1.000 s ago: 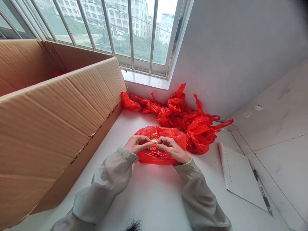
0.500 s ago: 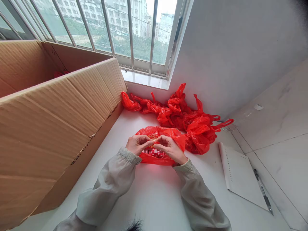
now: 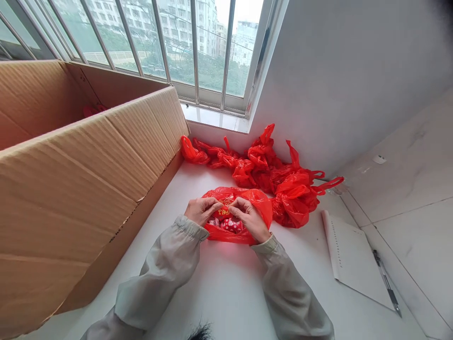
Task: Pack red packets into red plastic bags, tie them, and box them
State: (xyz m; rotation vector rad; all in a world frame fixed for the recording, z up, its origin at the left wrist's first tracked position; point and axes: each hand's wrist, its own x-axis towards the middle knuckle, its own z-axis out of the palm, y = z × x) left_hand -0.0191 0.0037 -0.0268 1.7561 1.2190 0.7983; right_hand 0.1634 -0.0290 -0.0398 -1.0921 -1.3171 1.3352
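Observation:
A thin red plastic bag (image 3: pixel 260 200) lies spread open on the white table. Inside it are a red packet with gold print (image 3: pixel 223 212) and small red wrapped pieces with white dots (image 3: pixel 232 225). From the left, my left hand (image 3: pixel 202 210) reaches over the bag, thumb and forefinger pinched at the gold-printed packet. My right hand (image 3: pixel 249 217) pinches at the same packet from the right, with a small gap between the two sets of fingertips. My fingers cover part of the packet's upper portion.
A large open cardboard box (image 3: pixel 106 179) stands at left, something red inside. Several knotted red plastic bags (image 3: pixel 262 165) lie along the wall. To the right are a white notepad (image 3: pixel 357 259) and a pen (image 3: pixel 387 283). A barred window (image 3: pixel 208 56) is behind.
My fingertips, which were touching each other, have drawn slightly apart. More of the gold print and the dotted pieces now shows between my hands. The bag stays in nearly the same place.

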